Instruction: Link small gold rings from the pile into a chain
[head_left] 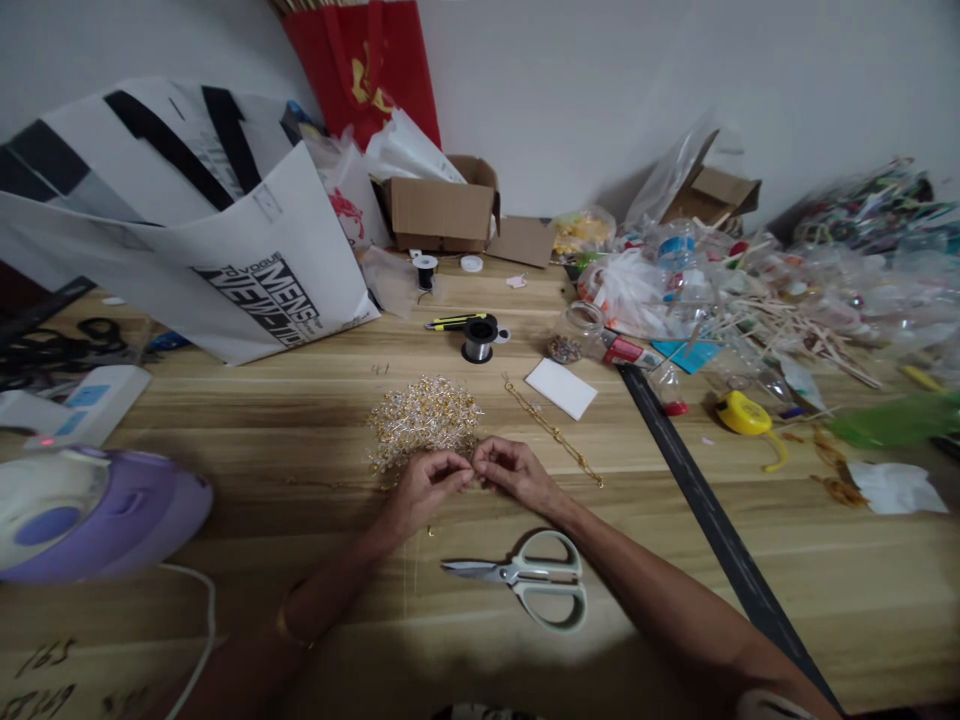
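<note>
My left hand (pixel 433 484) and my right hand (pixel 514 470) meet fingertip to fingertip over the table, both in a pinch. Whatever sits between the fingers is too small to make out. Just beyond them lies a heap of gold and silver beaded wire pieces (pixel 420 420). A gold beaded chain (pixel 553 432) stretches across the wood to the right of the heap. Scissors (pixel 525 575) with pale handles rest below my hands, blades pointing left. A thin thread or wire (pixel 416 570) hangs or lies below my left hand, with a tiny gold piece (pixel 430 532) near it.
Beyond the heap are a wire spool (pixel 478 338), a yellow-black cutter (pixel 450 322), a white card (pixel 561 388) and a bead jar (pixel 570 335). A purple appliance (pixel 127 515) and white bag (pixel 225 260) stand left. Plastic bags, sticks and a tape measure (pixel 744 412) crowd the right.
</note>
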